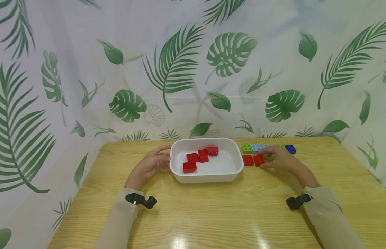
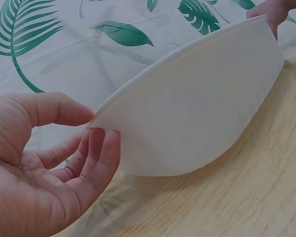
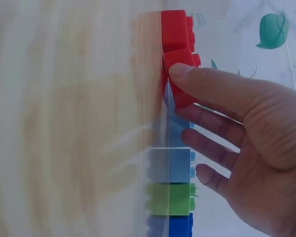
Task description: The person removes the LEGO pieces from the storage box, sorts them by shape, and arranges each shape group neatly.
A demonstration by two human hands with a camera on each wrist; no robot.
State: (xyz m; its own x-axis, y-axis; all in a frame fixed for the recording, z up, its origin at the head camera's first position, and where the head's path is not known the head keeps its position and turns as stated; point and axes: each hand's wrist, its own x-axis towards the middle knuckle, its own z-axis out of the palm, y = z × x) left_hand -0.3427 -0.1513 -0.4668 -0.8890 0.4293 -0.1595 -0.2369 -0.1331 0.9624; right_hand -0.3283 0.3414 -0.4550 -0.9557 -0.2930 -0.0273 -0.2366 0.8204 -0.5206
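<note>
A white tray (image 1: 208,177) stands on the table with several red bricks (image 1: 189,167) inside. At its left end is my left hand (image 1: 151,164), its relaxed fingertips at the rim and outer wall in the left wrist view, none reaching inside. To the tray's right, my right hand (image 1: 281,159) pinches a red toy building brick (image 3: 180,59) between thumb and fingers. This brick sits slightly tilted beside another red brick (image 3: 174,29). Behind them runs a row with a light green brick (image 1: 247,149), light blue bricks (image 1: 256,148) and a dark blue brick (image 1: 290,149); my right hand partly covers it.
The wooden table (image 1: 211,214) stretches out in front of the tray. A white curtain (image 1: 193,69) printed with green leaves hangs behind the table and along its sides. Small black cameras (image 1: 141,200) are strapped to both wrists, over the sleeves.
</note>
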